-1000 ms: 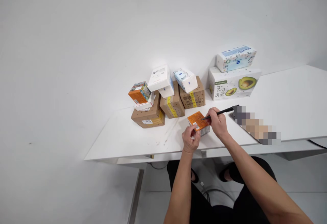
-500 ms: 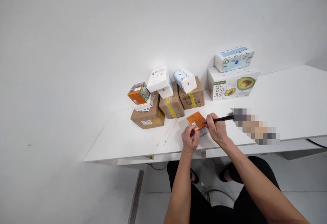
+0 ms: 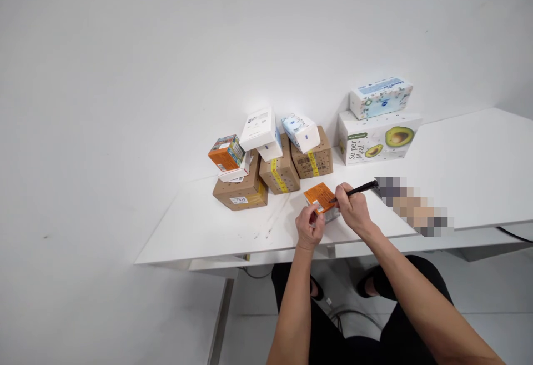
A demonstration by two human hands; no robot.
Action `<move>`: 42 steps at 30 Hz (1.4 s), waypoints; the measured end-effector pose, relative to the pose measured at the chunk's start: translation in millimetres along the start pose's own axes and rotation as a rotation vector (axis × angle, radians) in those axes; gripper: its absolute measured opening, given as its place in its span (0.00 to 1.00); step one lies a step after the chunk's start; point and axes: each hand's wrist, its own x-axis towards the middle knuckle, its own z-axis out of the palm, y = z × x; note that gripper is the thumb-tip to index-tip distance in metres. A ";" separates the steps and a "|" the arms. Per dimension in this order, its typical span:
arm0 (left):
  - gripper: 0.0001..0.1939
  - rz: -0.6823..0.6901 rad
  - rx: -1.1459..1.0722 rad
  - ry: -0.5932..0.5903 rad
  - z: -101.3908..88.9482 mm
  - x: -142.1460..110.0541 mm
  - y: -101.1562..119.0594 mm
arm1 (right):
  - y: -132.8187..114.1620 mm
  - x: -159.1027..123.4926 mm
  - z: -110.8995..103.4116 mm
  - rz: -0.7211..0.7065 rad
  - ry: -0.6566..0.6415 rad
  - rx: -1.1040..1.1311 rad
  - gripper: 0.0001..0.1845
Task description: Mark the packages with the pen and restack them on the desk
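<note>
A small box with an orange top (image 3: 320,193) stands near the front of the white table. My left hand (image 3: 310,228) grips its near left corner, thumb on the white label. Between the fingers of my right hand (image 3: 352,208) is a black pen (image 3: 361,189), slanted, its tip at the right part of the orange face. Whether the tip touches the face I cannot tell. My palm hides part of the box's right side.
Behind stand cardboard boxes (image 3: 278,171) carrying tissue packs (image 3: 300,131), a white box (image 3: 259,128) and another orange box (image 3: 227,153). At right, a tissue pack (image 3: 382,98) lies on an avocado-printed box (image 3: 381,138). A pixelated object (image 3: 416,207) lies on the white table (image 3: 462,165).
The pen's rear end has tipped slightly upward and left in my right hand. My left hand and the small box keep nearly the same place.
</note>
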 end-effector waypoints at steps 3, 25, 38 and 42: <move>0.14 0.000 0.007 -0.001 -0.6 0.3 0.1 | -1.8 2.0 -2.9 0.133 0.076 0.201 0.17; 0.13 0.041 0.041 -0.008 -0.4 1.4 -2.1 | 74.3 12.7 -31.6 -0.222 -0.305 -1.113 0.28; 0.12 0.045 -0.002 0.023 -1.3 3.6 0.0 | 81.3 4.2 -128.8 0.286 -0.087 -1.056 0.37; 0.12 0.058 0.005 0.041 -1.0 2.7 0.1 | 75.6 -2.1 -124.5 0.244 0.007 -0.961 0.38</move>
